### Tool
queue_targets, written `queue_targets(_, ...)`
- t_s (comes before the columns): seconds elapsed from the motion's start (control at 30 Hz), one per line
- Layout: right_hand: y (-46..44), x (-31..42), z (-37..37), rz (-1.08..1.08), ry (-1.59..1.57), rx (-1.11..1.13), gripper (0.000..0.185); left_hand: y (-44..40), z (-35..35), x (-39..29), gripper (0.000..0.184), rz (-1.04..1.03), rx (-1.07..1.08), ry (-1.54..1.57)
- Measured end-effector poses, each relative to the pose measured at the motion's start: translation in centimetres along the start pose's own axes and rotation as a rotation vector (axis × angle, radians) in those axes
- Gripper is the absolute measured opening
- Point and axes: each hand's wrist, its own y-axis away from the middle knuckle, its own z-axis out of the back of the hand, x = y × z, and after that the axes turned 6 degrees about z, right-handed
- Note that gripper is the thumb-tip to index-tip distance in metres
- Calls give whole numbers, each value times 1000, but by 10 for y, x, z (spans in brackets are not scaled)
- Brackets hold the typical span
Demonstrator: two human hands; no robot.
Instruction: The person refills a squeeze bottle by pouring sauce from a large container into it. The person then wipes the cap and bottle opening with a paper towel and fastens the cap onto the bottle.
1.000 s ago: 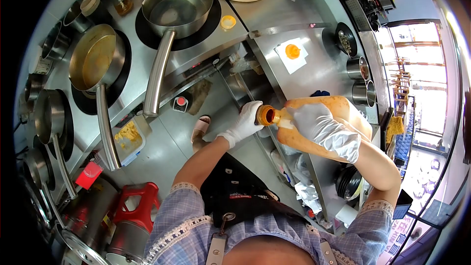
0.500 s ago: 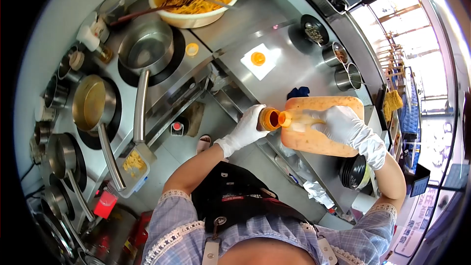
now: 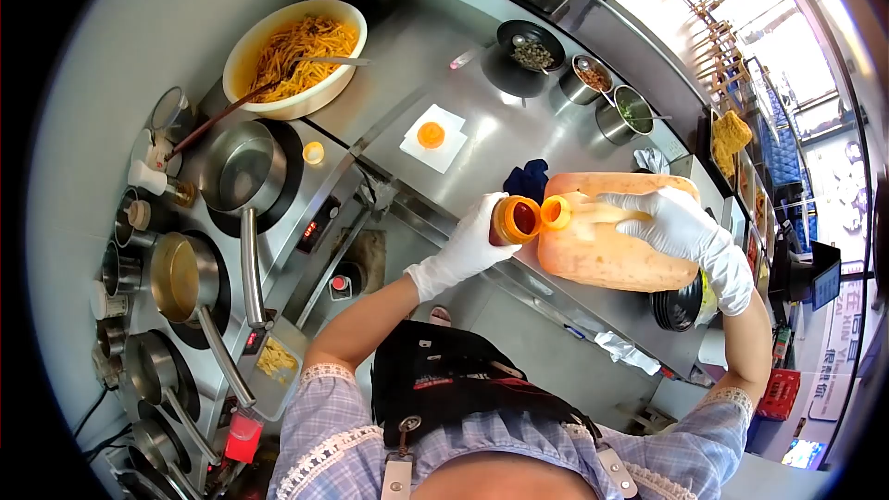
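Jug [image 3: 602, 261], gripped by the right hand [image 3: 674, 222], points its long axis leftward, mouth [image 3: 556, 213] just beside the bottle [image 3: 516, 219] the left hand [image 3: 473, 241] grips.

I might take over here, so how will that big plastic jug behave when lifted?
The plastic jug is bulky, so it may feel heavy if fairly full, though its fill level is unclear. Its mouth is uncapped, so contents could spill if it's tipped. It looks smooth-sided, so it may be slippery.

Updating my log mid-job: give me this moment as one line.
left hand: holds bottle | right hand: holds jug | jug mouth: beside bottle mouth | orange cap: on paper
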Motion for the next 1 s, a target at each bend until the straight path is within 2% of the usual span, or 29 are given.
queue_targets(0.07,10,-7,2,-1,65,11,32,-6,-2,-5,68,47,15,92)
queue_targets(0.13,24,-14,4,94,-169,-178,37,-15,-1,-4,68,50,0,93)
queue_targets(0.17,33,-21,5,89,-176,-183,37,-20,-1,-4,69,55,-25,102)
queue_targets(0.3,78,-29,11,-151,-399,-235,47,-49,-1,32,73,72,-77,106)
queue_targets(0.37,101,-27,8,-197,-523,-342,49,-67,-4,50,68,58,-151,157)
queue_targets(0.43,123,-24,5,-256,-616,-382,58,-85,-6,73,68,18,-196,166)
queue_targets(0.47,130,-17,2,-284,-628,-432,68,-91,-8,83,68,18,-186,170)
queue_targets(0.53,138,-4,-8,-308,-652,-541,75,-102,-12,99,70,129,-225,213)
queue_targets(0.6,144,8,-20,-387,-745,-589,83,-110,-18,115,70,126,-235,247)
queue_targets(0.7,148,20,-37,-476,-856,-612,82,-113,-19,122,71,140,-270,250)
queue_targets(0.77,145,30,-47,-514,-910,-616,81,-114,-18,123,70,173,-238,359)
queue_targets(0.8,145,32,-54,-520,-911,-599,80,-113,-14,114,80,200,-213,374)
queue_targets(0.83,144,34,-61,-522,-914,-581,79,-110,-10,105,80,207,-216,366)
queue_targets(0.93,134,45,-80,-458,-928,-554,66,-100,10,104,103,115,-203,-252)
queue_targets(1.0,122,53,-91,-392,-861,-491,63,-83,30,114,94,43,-365,-163)
